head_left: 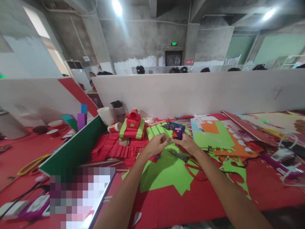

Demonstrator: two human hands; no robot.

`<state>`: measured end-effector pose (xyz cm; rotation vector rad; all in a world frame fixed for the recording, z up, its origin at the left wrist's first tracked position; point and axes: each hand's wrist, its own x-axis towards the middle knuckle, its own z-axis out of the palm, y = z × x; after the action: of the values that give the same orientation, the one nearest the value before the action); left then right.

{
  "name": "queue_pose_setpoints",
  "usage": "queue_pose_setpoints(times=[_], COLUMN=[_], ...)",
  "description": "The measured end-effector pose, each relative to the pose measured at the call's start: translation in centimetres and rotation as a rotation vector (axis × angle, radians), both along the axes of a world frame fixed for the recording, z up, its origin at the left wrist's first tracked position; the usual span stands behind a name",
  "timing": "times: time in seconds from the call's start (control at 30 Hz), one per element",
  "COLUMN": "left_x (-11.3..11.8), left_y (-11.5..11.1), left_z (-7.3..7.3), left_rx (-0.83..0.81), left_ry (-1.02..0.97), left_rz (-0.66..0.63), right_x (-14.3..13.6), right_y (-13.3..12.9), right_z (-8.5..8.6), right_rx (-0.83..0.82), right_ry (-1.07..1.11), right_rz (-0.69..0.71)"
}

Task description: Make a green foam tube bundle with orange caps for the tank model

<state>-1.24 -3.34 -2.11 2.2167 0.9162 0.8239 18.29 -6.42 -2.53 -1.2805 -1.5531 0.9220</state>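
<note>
Right hand (187, 143) is wrapped round the grip of the blue glue gun (175, 128), orange trigger near the fingers, red light showing on the body. Gun is held up over the middle of the work area, roughly level, nozzle pointing to the person's left. Left hand (157, 143) sits just beside it, below the nozzle, fingers curled inward with tips together; can't tell if anything small is pinched there. Hands are close together, apart by a narrow gap. Both forearms reach forward from the bottom of the view and converge, left forearm (128, 190) angling right, right forearm (220, 181) angling left.

Below the hands: light green sheet (164, 176) on the red surface (162, 206), with red-handled scissors (192, 171) lying across it near the right wrist, blades toward the left hand. Rolled green paper (152, 132) just behind the left hand.

Further out, left: red model with a yellow-green star (132, 124), folded red strips (109, 148) in front of it, then a white cup (106, 116) and upright green board (71, 148). Right: stacked green and orange sheets (216, 136), cut green scraps (235, 173) nearer. White partition (190, 92) behind everything on the surface.
</note>
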Motion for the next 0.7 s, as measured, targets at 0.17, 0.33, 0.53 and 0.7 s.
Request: queue_pose_setpoints(times=[0.17,0.33,0.53,0.7], left_x=[-0.01,-0.06,-0.21,-0.36], left_y=[-0.14,-0.07,-0.14,0.09], left_z=[0.20,0.29,0.64,0.63], left_rx=[-0.031,-0.078,-0.168,-0.247], left_ry=[-0.010,-0.046,-0.115,-0.181], left_rz=[-0.019,-0.042,-0.026,0.058], right_x=[0.07,0.03,0.04,-0.02], right_y=[-0.05,-0.10,-0.19,0.11], right_z=[0.04,0.08,0.08,-0.07], right_rx=[0.010,0.009,0.011,0.023], right_ry=[-0.018,0.005,0.038,0.186], right_rz=[0.021,0.033,0.020,-0.019])
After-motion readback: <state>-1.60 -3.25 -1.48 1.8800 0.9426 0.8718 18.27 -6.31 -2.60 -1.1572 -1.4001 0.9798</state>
